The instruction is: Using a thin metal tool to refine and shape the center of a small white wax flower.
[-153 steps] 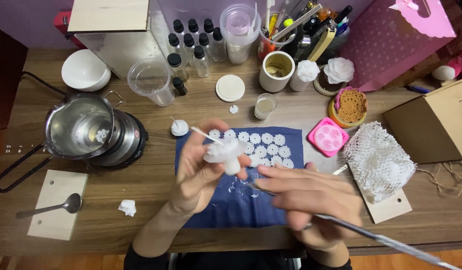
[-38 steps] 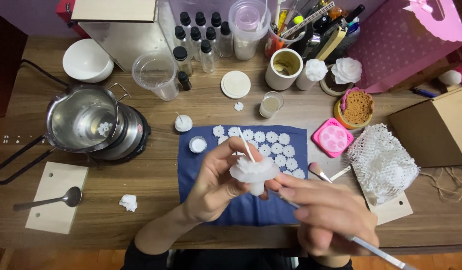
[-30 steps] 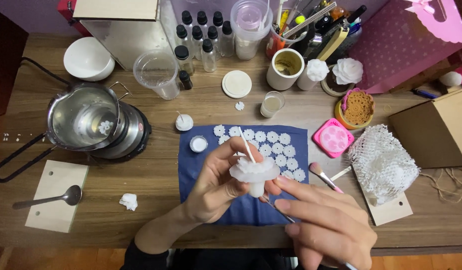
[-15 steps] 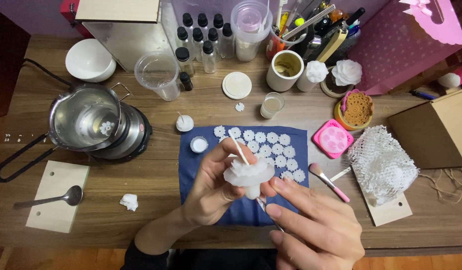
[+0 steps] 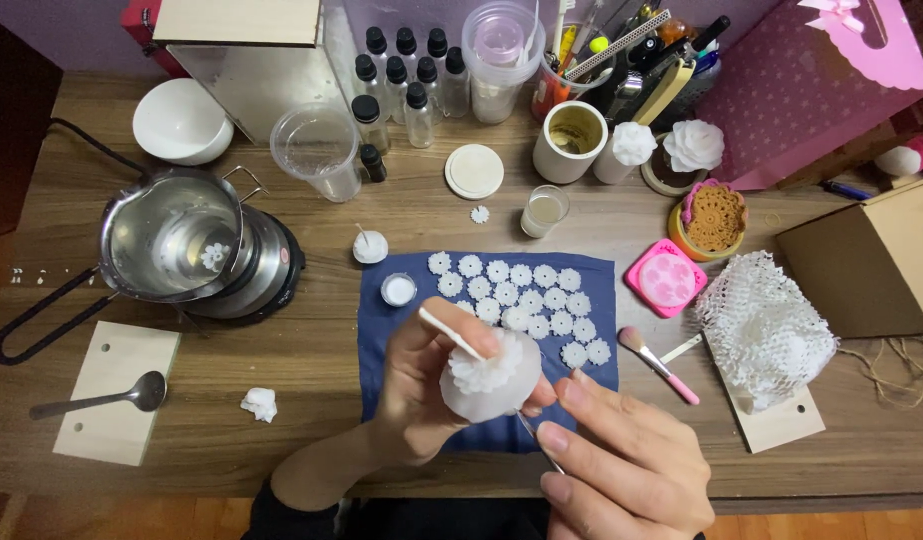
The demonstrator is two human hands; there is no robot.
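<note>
Left hand: the left hand [image 5: 422,395] wraps its fingers round a white wax candle [image 5: 490,380], thumb and fingertips pressed to its sides, holding it up over the cloth's near edge.
Candle: round, white, a small flower moulded on its top; a thin white wick [image 5: 452,333] sticks out up-left across the fingers.
Right hand: the right hand [image 5: 627,470] sits just right of and below the candle, fingers loosely curled and close together, pinching a thin metal tool [image 5: 538,446] whose tip points at the candle's underside. Whether the tip touches the wax I cannot tell.
Cloth: a blue cloth [image 5: 382,325] lies on the wooden table [image 5: 312,380], partly hidden by both hands.
On the cloth: rows of small white wax flowers [image 5: 527,297] and a small white cup [image 5: 399,289] at its left edge.
Left of the hands: a steel pot [image 5: 172,240] on a black hotplate [image 5: 272,270], a spoon [image 5: 97,396] on a pale wooden board [image 5: 117,405], and a white wax scrap [image 5: 260,403].
Right of the hands: a pink brush [image 5: 659,365], a pink mould [image 5: 667,279], a white net-like piece [image 5: 764,330], a cardboard box [image 5: 872,262].
Back of the table: a white bowl [image 5: 182,122], a clear plastic cup [image 5: 315,152], dark-capped bottles [image 5: 402,75], a round white lid [image 5: 474,171], a small glass [image 5: 545,210], a pink bag [image 5: 812,80].
In the way: the hands cover the cloth's near middle; the candle hides the tool's tip.
</note>
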